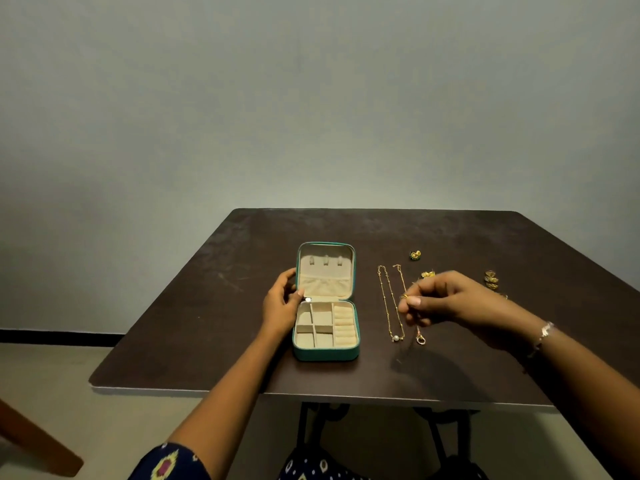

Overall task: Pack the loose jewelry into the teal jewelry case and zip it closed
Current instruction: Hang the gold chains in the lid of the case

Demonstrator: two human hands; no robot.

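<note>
Teal jewelry case (325, 355) open flat on the dark table (207, 306), lid hinged away, beige lining facing up. Left hand (278, 306) at the case's left edge by the hinge, fingers curled behind the lid rim, thumb in front near the silver zipper pull (308, 299), gripping lightly. Right hand (446, 299) right of the case, over the chains, thumb and forefinger pinching a small gold piece (404, 297), other fingers curled under. Between case and right hand, a pearl necklace (390, 306) laid out flat. Just right of that, a clasp chain (420, 339), mostly hidden under the hand. Farther right of the case: green-and-gold earring (415, 255), gold earring (427, 274) partly behind the knuckles, stacked gold rings (491, 280). Bracelet (545, 332) on the right wrist.
</note>
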